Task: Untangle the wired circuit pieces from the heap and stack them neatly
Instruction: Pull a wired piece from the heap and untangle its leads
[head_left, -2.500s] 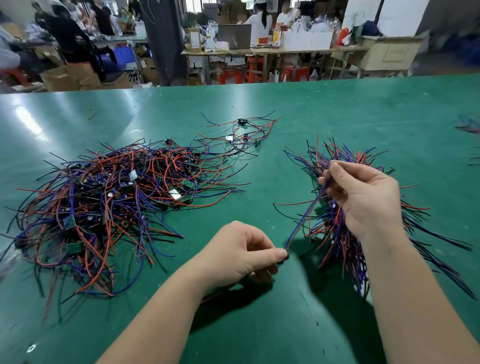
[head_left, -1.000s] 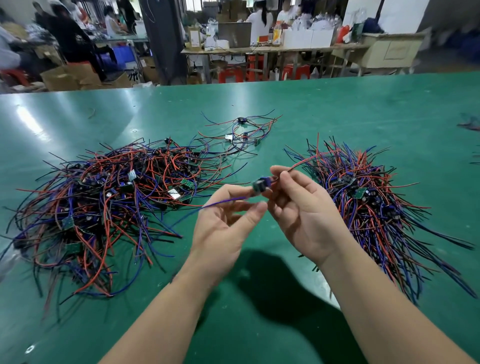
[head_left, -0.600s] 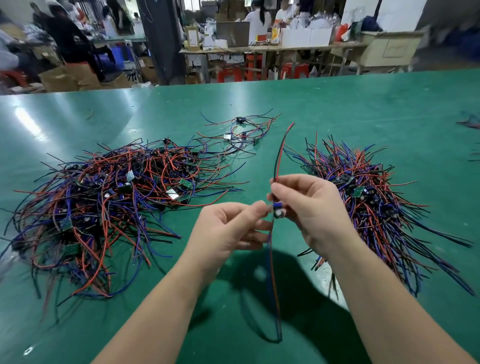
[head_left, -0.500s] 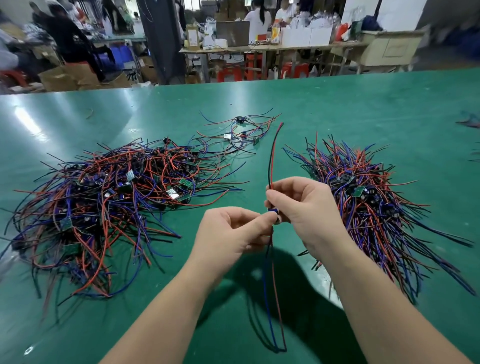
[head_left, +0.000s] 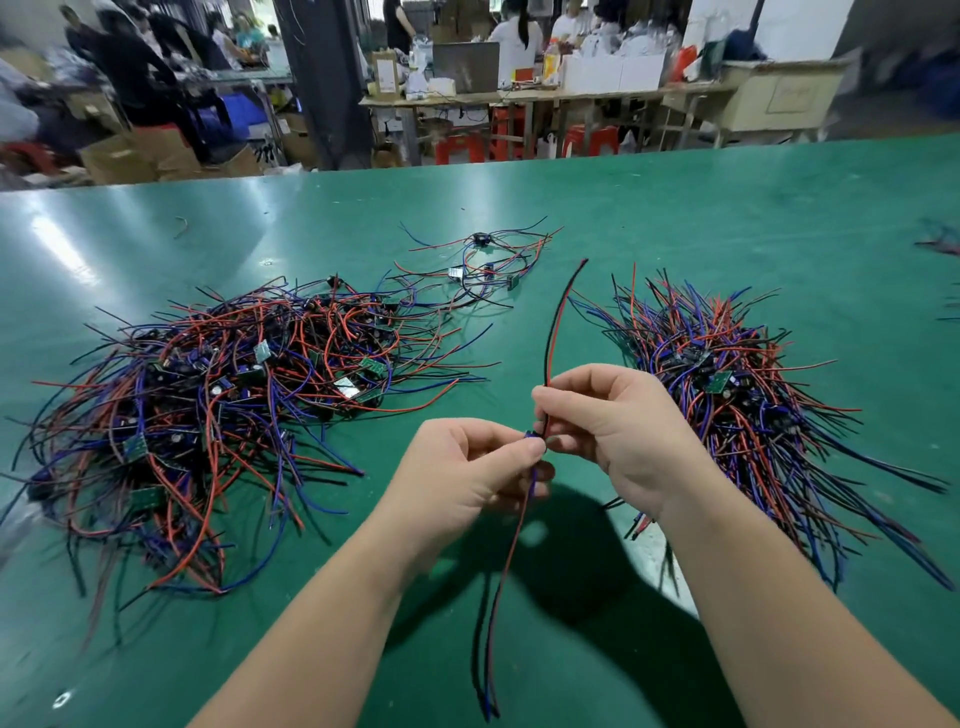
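Green table (head_left: 727, 218), crowded workshop (head_left: 332, 78) behind. Three piles: heap (head_left: 218, 415) left, small cluster (head_left: 483, 265) toward far edge, stack (head_left: 727, 384) right. Left hand (head_left: 462, 478), right hand (head_left: 623, 431) both pinching one piece (head_left: 552, 332).

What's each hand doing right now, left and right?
Left hand: closed, pinching the wired circuit piece at its middle.
Right hand: closed, pinching the same piece just above, by its upper wires.

A: Both hands busy?
B: Left hand (head_left: 467, 467) and right hand (head_left: 618, 431) pinch one wired piece (head_left: 533, 435); its wires point up and hang down; tangled heap (head_left: 208, 405) left, tidier pile (head_left: 727, 384) right.
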